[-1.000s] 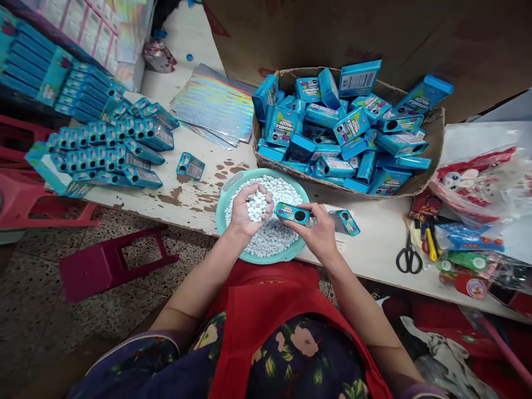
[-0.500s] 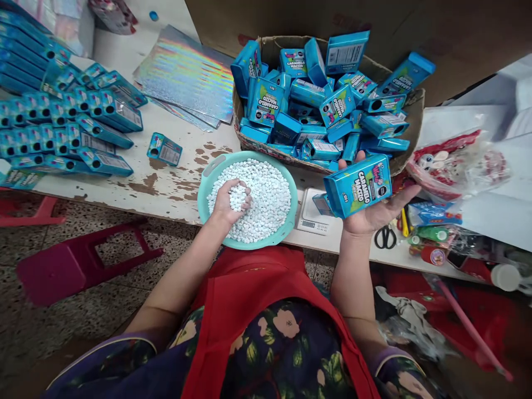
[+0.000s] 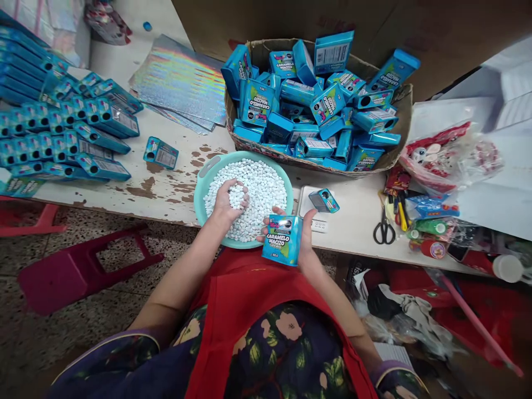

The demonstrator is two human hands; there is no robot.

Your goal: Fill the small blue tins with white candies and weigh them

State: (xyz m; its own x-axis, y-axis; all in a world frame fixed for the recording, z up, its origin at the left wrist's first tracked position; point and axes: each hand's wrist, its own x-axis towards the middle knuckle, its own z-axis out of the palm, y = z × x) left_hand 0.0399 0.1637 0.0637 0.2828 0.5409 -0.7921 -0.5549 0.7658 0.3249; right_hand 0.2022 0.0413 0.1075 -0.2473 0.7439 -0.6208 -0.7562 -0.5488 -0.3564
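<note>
My left hand [image 3: 230, 204] rests palm up on the white candies [image 3: 266, 188] in the turquoise basin [image 3: 202, 202], its fingers curled round a handful of them. In my right hand [image 3: 305, 244] is a blue candy box [image 3: 281, 239] labelled "Caramelo Macizo". It is held at the basin's near right rim, and my fingers wrap its sides. Just right of the basin, a small blue box [image 3: 325, 200] lies on a white digital scale [image 3: 305, 206], covering part of it.
Behind the basin stands a cardboard carton [image 3: 405, 124] heaped with blue boxes. Rows of similar boxes [image 3: 62, 133] fill the table's left, near holographic sheets [image 3: 183, 77]. Black-handled scissors [image 3: 384, 233] and plastic bags [image 3: 453, 160] lie right. A magenta stool [image 3: 58, 282] stands below left.
My right hand has brought the blue candy box from in front of the carton down and left to the basin's rim. My left hand has stayed among the candies.
</note>
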